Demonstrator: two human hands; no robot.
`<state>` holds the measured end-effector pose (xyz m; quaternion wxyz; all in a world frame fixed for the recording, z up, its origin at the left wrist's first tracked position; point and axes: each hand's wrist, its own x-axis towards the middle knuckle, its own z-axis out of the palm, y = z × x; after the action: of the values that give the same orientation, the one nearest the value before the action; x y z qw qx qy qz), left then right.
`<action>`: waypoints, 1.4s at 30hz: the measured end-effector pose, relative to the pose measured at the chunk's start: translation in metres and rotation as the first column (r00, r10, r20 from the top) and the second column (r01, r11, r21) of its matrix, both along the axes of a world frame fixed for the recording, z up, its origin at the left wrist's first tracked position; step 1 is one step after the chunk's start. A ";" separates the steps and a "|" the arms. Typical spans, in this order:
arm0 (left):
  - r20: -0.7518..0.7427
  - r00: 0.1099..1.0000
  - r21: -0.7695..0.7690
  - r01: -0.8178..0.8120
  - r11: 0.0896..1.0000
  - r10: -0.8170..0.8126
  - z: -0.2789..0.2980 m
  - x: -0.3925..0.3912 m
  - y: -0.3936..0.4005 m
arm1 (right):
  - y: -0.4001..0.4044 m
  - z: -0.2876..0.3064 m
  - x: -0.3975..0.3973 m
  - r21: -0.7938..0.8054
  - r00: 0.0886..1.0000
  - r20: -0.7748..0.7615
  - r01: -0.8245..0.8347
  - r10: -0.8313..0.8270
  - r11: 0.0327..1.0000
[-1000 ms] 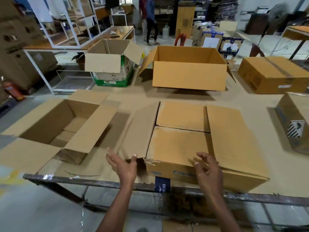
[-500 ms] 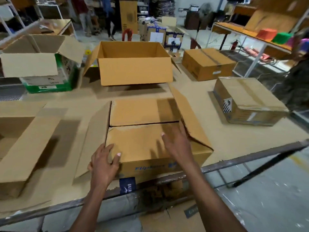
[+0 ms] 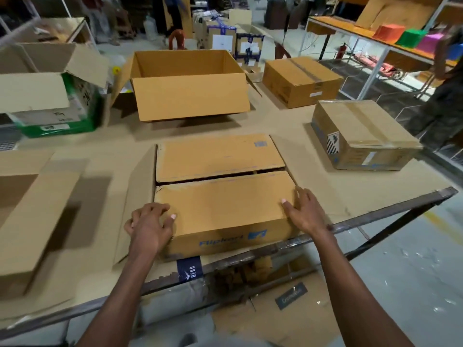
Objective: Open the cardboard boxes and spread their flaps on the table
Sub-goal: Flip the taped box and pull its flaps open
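Observation:
A brown cardboard box (image 3: pixel 220 209) with blue print on its front stands at the table's near edge. Its two inner flaps lie closed across the top, with a dark gap between them. The left outer flap (image 3: pixel 139 196) is folded out to the left, and the right outer flap (image 3: pixel 318 179) lies flat on the table. My left hand (image 3: pixel 150 224) curls over the box's near left corner, thumb on the near inner flap. My right hand (image 3: pixel 303 211) rests flat at the near right corner, fingers spread along the right edge.
Opened boxes stand at the back (image 3: pixel 190 96), at the far left (image 3: pixel 32 196), and back left on a green crate (image 3: pixel 50 96). Two taped boxes (image 3: pixel 363 136) (image 3: pixel 300 81) sit at the right. The table's metal edge (image 3: pixel 375 216) runs just below my hands. A person (image 3: pixel 446 96) stands at the right.
The right outer flap, upright half a second ago, now lies flat on the table. My right hand moved from the box's top to its right edge. My left hand shifted onto the near left corner.

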<state>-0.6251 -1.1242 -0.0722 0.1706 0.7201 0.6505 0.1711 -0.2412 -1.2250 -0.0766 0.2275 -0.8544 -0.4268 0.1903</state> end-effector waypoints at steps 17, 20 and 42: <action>-0.178 0.973 -0.197 0.113 0.974 -0.149 0.018 0.038 0.098 | -0.010 -0.011 -0.001 0.121 0.996 -0.088 0.018 -0.007 0.993; -0.095 0.990 -0.012 0.102 0.995 -0.102 0.049 0.039 0.099 | -0.014 -0.001 0.007 0.218 0.986 -0.155 0.099 -0.065 0.971; 0.583 0.740 -0.301 0.581 0.757 -0.337 0.146 -0.055 -0.028 | -0.052 0.072 0.059 0.443 0.177 -0.895 0.231 0.410 0.866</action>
<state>-0.6804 -1.1527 0.0735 0.5356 0.7302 0.4006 0.1396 -0.1820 -1.2773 -0.0049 0.6401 -0.4144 -0.2647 0.5903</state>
